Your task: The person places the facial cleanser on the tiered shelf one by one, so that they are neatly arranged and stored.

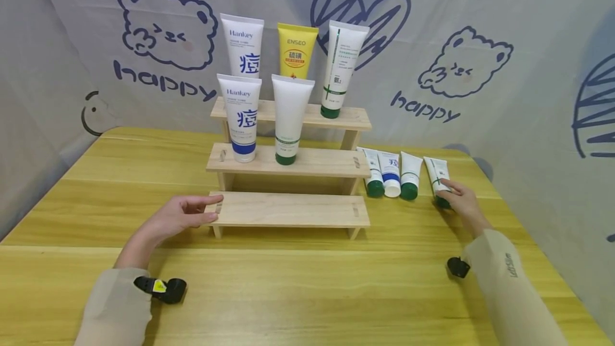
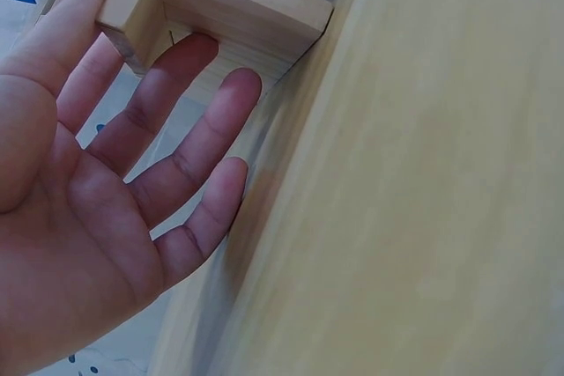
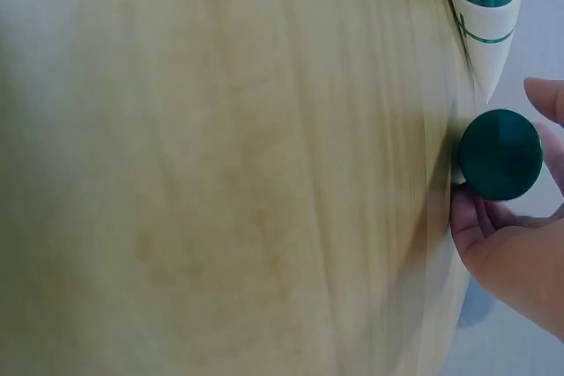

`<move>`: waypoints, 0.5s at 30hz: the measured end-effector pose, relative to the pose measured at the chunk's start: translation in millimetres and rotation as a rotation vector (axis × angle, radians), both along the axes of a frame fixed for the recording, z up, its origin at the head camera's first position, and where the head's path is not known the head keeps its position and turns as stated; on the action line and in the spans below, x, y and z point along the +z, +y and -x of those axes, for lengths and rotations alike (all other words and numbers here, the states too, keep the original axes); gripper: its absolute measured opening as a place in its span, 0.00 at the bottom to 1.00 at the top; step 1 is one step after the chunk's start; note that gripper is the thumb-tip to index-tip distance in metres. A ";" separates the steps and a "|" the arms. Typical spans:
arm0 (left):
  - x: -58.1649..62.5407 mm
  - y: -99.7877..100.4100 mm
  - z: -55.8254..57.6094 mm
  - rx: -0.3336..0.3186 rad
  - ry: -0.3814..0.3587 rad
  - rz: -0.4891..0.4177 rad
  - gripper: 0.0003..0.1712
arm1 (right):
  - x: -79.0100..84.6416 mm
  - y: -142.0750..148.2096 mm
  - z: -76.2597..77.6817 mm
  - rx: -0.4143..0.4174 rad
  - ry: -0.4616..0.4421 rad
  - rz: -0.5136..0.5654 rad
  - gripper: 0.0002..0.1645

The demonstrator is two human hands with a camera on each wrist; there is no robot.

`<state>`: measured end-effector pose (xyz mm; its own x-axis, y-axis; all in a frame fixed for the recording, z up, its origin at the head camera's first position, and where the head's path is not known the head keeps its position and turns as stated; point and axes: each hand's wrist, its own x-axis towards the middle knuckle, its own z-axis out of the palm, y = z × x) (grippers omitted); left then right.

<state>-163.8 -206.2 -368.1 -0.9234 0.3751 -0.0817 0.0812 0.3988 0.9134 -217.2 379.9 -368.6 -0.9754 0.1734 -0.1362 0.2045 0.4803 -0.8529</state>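
Head: five plastic tubes (image 1: 244, 116) stand on the pale wooden three-tier rack (image 1: 288, 210); three white tubes (image 1: 391, 175) lie unshelved at its three o'clock. Left wrist: left hand (image 2: 110, 182), fingers spread, touches the rack. Right wrist: right hand (image 3: 515, 239) pinches another green-capped white tube (image 3: 500, 154).

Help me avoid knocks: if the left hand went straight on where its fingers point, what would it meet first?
Likely the bottom wooden shelf: the left hand overlaps its left end in the head view, though exact contact is unclear.
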 end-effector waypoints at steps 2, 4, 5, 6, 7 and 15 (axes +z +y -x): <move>0.3 0.3 -0.1 -0.005 0.001 0.001 0.31 | 0.5 0.1 -0.6 0.004 -0.002 -0.010 0.37; 0.7 0.6 -0.2 -0.009 -0.001 -0.001 0.31 | 1.3 0.3 -1.6 0.000 -0.007 -0.022 0.36; 0.8 0.8 -0.2 -0.008 0.000 0.000 0.31 | 1.8 0.3 -2.1 -0.005 -0.011 -0.022 0.35; 0.9 1.0 -0.2 -0.006 0.000 0.000 0.31 | 2.1 0.4 -2.5 -0.008 -0.014 -0.027 0.35; 1.0 1.1 -0.2 -0.004 0.000 0.002 0.31 | 2.4 0.4 -2.6 -0.013 -0.017 -0.030 0.34; 0.2 0.1 -0.3 0.005 0.008 0.008 0.31 | 3.8 -2.0 -1.5 -0.042 -0.024 -0.016 0.31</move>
